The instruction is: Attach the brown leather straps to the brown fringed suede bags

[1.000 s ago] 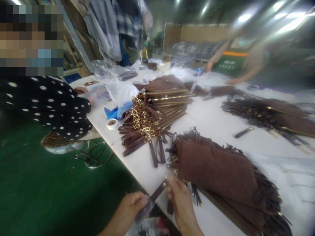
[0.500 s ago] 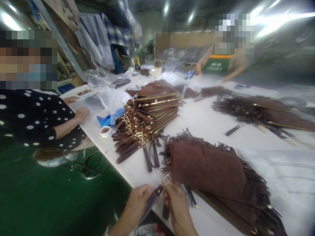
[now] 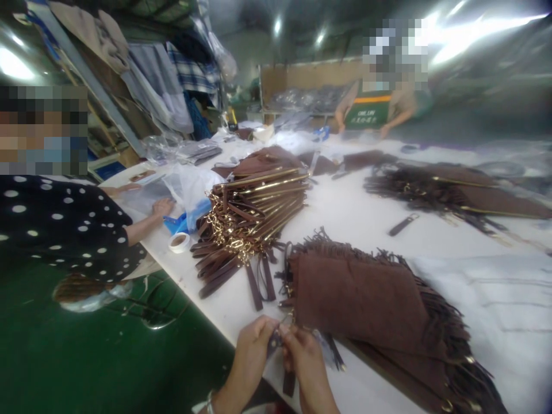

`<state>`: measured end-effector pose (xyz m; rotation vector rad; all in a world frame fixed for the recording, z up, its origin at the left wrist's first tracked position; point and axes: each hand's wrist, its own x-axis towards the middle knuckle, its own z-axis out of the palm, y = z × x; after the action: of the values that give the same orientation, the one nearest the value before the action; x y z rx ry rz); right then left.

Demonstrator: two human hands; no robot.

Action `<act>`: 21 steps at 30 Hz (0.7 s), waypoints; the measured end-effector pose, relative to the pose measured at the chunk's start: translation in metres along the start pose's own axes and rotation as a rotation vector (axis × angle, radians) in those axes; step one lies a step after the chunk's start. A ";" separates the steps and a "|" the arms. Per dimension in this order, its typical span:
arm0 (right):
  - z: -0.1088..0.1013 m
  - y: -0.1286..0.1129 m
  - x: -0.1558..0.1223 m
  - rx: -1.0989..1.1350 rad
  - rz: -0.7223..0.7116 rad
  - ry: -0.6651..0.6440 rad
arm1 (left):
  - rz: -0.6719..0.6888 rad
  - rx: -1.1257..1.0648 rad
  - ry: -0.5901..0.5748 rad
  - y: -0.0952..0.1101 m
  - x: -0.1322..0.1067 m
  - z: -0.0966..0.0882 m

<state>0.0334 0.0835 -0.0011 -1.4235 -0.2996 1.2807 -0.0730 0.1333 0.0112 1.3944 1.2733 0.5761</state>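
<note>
My left hand (image 3: 253, 352) and my right hand (image 3: 303, 359) meet at the near edge of the white table (image 3: 357, 213). Both pinch a short dark brown leather strap (image 3: 275, 343) with a gold clasp at its upper end. The strap's lower end (image 3: 288, 382) hangs below my right hand. Just beyond my fingers lies a stack of brown suede fringed bags (image 3: 366, 302). A pile of brown straps with gold chains and bars (image 3: 250, 215) sits further up the table.
A person in a black polka-dot top (image 3: 60, 230) sits at the left with a hand on plastic bags (image 3: 190, 184). A tape roll (image 3: 179, 242) lies near them. Another fringed pile (image 3: 448, 190) and a loose strap (image 3: 402, 224) lie at right. A second person leans over the far end.
My hands have closed in on each other around the strap, and the strap now stands less exposed between them. The view has shifted, so the table appears further left and down.
</note>
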 end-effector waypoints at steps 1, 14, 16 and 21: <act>-0.001 0.001 0.000 -0.017 -0.015 0.006 | 0.009 0.003 -0.001 0.001 0.002 0.002; -0.001 0.021 0.004 0.189 0.019 0.093 | -0.002 0.043 0.012 0.008 0.007 0.005; -0.001 0.022 0.005 0.201 0.040 0.091 | 0.000 0.071 0.014 0.009 0.008 0.006; -0.003 0.020 0.005 0.251 0.054 0.082 | 0.045 0.107 0.017 0.013 0.009 0.011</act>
<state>0.0285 0.0786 -0.0209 -1.2721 -0.0434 1.2527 -0.0561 0.1400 0.0173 1.5128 1.3049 0.5582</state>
